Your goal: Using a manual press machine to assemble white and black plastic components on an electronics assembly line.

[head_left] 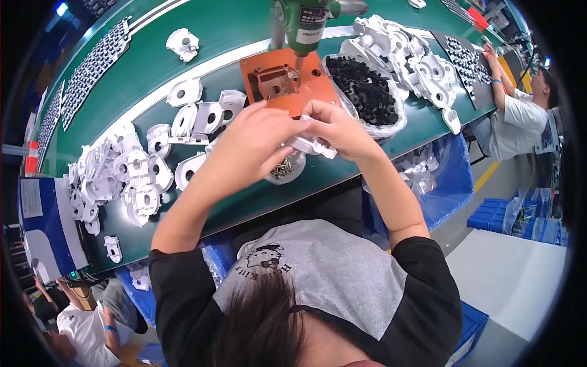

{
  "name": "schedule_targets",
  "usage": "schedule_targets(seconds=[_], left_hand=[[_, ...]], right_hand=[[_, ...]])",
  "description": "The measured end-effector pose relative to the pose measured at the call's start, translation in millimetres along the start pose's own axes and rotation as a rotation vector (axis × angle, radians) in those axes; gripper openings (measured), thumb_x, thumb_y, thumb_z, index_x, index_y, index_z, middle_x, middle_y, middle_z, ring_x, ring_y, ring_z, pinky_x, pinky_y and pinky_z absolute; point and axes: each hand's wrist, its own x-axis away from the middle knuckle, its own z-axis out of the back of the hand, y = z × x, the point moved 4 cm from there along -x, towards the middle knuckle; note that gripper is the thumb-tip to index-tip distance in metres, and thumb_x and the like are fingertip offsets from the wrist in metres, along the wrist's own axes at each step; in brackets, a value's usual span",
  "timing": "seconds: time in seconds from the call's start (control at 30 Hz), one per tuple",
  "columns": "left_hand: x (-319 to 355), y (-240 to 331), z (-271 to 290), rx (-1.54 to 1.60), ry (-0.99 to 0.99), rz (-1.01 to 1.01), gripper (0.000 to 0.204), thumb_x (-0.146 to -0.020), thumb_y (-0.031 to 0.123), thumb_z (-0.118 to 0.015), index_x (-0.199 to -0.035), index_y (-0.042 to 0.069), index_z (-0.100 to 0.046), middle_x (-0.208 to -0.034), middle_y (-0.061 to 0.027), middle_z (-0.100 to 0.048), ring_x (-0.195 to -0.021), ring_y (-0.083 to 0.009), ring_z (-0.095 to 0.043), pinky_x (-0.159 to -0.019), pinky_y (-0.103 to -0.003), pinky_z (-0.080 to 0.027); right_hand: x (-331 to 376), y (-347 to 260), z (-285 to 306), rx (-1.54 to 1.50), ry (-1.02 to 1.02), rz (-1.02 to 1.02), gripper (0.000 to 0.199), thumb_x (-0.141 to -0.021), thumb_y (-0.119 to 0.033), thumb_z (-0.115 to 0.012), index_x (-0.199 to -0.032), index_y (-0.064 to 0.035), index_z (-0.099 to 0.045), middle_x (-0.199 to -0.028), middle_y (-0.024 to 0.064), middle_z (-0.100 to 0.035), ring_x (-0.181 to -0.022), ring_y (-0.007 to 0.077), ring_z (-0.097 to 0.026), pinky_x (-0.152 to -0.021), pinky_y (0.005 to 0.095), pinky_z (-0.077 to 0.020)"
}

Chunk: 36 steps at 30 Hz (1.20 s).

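Both hands meet in front of the orange fixture plate (pixel 252 71), over the near side of the bench. A small white plastic part (pixel 313 147) is between them. My right hand (pixel 340 129) pinches it, thumb and forefinger closed. My left hand (pixel 247 145) grips its left side, with fingers bent over it and covering some of it. Just below the part, a bag or bowl of brass-coloured screws (pixel 285 170) is partly hidden by my left hand. Above the fixture hangs a green machine head (pixel 307 27), its thin tip close to a metal block (pixel 282 85).
White plastic housings (pixel 136 168) are heaped to the left, with more housings (pixel 431 76) at the right. A plastic-lined container of black parts (pixel 364 92) stands right of the fixture. A blue-lined bin (pixel 449 177) sits below the bench edge. Another person (pixel 520 116) works at far right.
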Motion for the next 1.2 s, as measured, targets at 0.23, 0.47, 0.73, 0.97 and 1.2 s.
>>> schedule_targets(seconds=[0.23, 0.47, 0.73, 0.97, 1.2], left_hand=[[-17.7, -35.8, -3.5, 0.103, 0.02, 0.16, 0.019, -0.078, 0.008, -0.062, -0.096, 0.004, -0.058, -0.082, -0.0107, -0.061, -0.074, -0.0279, -0.06, -0.066, -0.033, -0.047], [-45.1, -74.6, -38.9, -0.385, 0.147, 0.031, 0.012, -0.077, 0.012, -0.059, -0.086, 0.008, -0.053, -0.08, -0.0082, -0.06, -0.076, -0.0259, -0.06, -0.068, -0.038, -0.048], [-32.6, -81.7, -59.5, -0.375, 0.158, 0.016, 0.01, -0.081, 0.01, -0.055, -0.091, 0.006, -0.056, -0.095, -0.019, -0.061, -0.097, -0.0321, -0.06, -0.085, -0.041, -0.046], [-27.3, -81.3, -67.6, -0.341, 0.173, 0.107, 0.017, -0.082, 0.018, -0.057, -0.09, 0.002, -0.058, -0.11, -0.023, -0.057, -0.109, -0.0353, -0.053, -0.094, -0.044, -0.041], [-13.7, -80.2, -65.4, -0.123, 0.292, 0.109, 0.027, -0.081, 0.02, -0.058, -0.099, 0.0, -0.059, -0.119, -0.021, -0.054, -0.118, -0.0355, -0.046, -0.102, -0.044, -0.033]], right_hand=[[21.9, -23.2, 62.1, 0.22, 0.447, 0.2, 0.014, -0.088, -0.017, -0.055, -0.082, -0.0046, -0.057, -0.063, -0.0021, -0.05, -0.046, 0.0089, -0.046, -0.043, 0.019, -0.0351], [-0.7, -12.7, 115.1, 1.276, 0.667, 0.402, 0.013, -0.076, -0.008, -0.062, -0.086, 0.0004, -0.06, -0.081, 0.014, -0.058, -0.067, 0.0306, -0.058, -0.063, 0.0349, -0.0471], [3.7, -15.6, 127.0, 1.105, 0.703, 0.401, 0.009, -0.078, -0.005, -0.058, -0.086, -0.0002, -0.057, -0.077, 0.0146, -0.058, -0.071, 0.0285, -0.057, -0.066, 0.0364, -0.0465], [4.7, -39.4, 91.1, 0.977, 0.627, 0.581, 0.024, -0.083, 0.0, -0.054, -0.106, -0.0052, -0.062, -0.084, 0.0098, -0.056, -0.066, 0.0167, -0.052, -0.063, 0.026, -0.043], [-54.0, -24.8, 50.8, 1.097, 0.647, 0.63, 0.015, -0.078, -0.013, -0.064, -0.089, -0.0044, -0.068, -0.081, 0.0099, -0.061, -0.069, 0.0255, -0.057, -0.065, 0.0315, -0.0463]])
